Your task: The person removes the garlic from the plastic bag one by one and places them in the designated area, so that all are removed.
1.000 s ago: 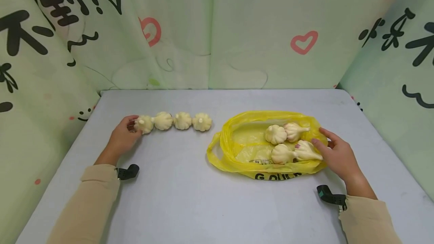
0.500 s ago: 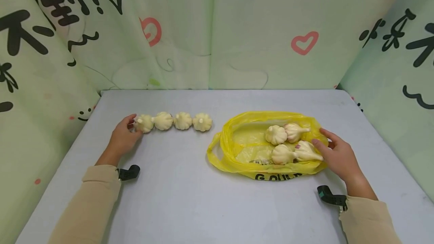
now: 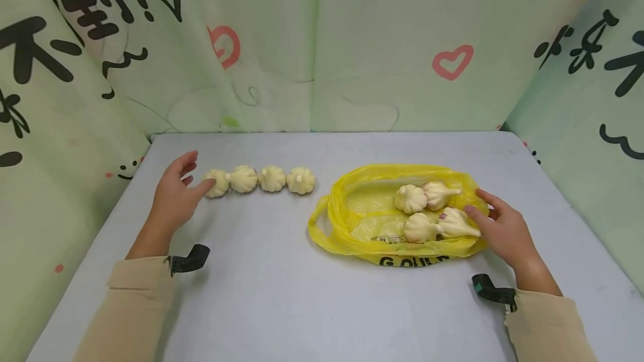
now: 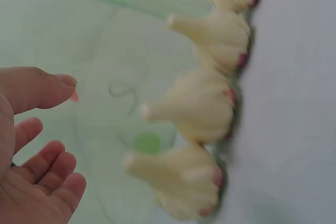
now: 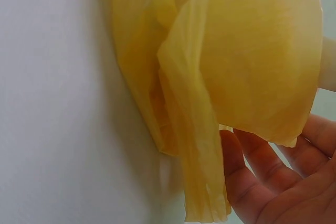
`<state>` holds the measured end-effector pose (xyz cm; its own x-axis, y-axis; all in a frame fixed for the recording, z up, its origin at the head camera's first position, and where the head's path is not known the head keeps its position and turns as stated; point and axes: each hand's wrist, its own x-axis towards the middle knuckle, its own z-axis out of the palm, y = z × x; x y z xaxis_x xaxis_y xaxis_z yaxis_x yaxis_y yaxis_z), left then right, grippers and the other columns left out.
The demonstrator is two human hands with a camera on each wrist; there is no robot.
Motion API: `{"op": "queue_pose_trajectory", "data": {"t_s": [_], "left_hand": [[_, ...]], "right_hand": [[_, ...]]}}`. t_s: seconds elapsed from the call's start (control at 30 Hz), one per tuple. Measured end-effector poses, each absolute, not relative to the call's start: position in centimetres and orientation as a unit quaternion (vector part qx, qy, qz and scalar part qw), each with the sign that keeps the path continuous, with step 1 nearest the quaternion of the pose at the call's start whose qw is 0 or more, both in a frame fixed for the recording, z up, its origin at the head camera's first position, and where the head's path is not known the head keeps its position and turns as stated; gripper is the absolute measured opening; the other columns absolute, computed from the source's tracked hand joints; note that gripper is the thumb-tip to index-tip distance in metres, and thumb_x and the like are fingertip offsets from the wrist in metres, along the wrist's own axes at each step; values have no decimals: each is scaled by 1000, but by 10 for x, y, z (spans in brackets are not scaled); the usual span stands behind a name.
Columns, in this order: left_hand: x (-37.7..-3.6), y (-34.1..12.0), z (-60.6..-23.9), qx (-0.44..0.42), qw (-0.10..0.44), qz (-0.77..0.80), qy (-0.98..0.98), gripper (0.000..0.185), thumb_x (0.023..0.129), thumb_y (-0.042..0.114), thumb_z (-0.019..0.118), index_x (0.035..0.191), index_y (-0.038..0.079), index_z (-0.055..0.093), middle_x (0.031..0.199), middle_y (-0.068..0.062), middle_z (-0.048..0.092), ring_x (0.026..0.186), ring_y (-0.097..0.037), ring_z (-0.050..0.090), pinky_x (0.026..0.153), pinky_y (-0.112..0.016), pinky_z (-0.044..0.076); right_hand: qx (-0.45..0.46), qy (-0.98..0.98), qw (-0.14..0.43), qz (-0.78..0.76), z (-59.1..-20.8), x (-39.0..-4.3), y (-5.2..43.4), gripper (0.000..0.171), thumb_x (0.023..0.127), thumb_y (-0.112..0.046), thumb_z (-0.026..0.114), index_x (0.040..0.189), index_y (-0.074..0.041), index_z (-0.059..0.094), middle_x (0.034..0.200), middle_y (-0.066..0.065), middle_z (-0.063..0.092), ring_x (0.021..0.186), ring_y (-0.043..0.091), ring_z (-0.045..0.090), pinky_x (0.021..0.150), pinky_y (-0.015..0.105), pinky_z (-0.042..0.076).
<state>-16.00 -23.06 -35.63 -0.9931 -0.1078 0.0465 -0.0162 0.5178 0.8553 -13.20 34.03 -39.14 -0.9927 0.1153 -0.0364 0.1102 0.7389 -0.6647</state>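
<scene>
Several whitish garlic bulbs stand in a row at the left back of the table. My left hand (image 3: 173,197) is spread beside the leftmost garlic bulb (image 3: 218,184), its thumb overlapping the bulb in the head view. The left wrist view has that hand (image 4: 39,161) holding nothing, apart from the row, where a garlic bulb (image 4: 202,106) points its stem toward it. On the right, a yellow plastic bag (image 3: 392,171) lies with its mouth spread, several garlic bulbs (image 3: 410,200) inside. My right hand (image 3: 505,233) holds the bag's right rim between thumb and fingers; yellow film (image 5: 252,66) partly hides the fingertips.
Both hands work over a white table (image 3: 302,300). Printed green curtains (image 3: 372,43) stand along the back and both sides. A handle loop (image 3: 317,225) of the bag lies toward the middle. Each wrist carries a black camera (image 3: 191,258).
My left hand has let go of the leftmost garlic bulb and drawn back a little to the left, fingers spreading. The right hand stays at the bag's rim.
</scene>
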Motion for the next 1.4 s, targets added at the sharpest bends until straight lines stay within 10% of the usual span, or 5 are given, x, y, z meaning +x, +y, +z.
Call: {"op": "queue_pose_trajectory", "data": {"t_s": [0.6,0.97,1.2,1.4], "left_hand": [[-168,-157,-343,-86,29,-470,-878,67,93,16,74,150,6,43,154,-10,40,141,-30,37,113,-45,34],[-173,-92,-355,-209,1,-465,-861,60,92,18,76,144,5,51,150,-10,45,134,-30,46,109,-43,40],[-173,-50,-355,-254,-34,-452,-855,60,91,19,76,144,7,52,151,-7,46,133,-26,47,109,-38,41],[-175,-15,-359,-297,-53,-441,-845,59,93,22,75,145,8,52,150,-6,46,134,-25,45,108,-39,41]], "right_hand": [[-65,-931,2,359,-390,-131,339,72,104,-45,48,154,4,30,146,40,35,123,52,41,84,50,44],[-61,-931,0,361,-390,-131,339,72,104,-45,49,154,4,31,146,40,35,120,50,41,76,31,41],[-62,-930,-6,362,-391,-133,340,72,104,-44,48,154,4,29,148,40,32,125,54,39,85,51,44],[-60,-935,-1,350,-392,-133,342,71,104,-44,49,154,4,31,145,40,36,119,50,42,79,42,42]]}}
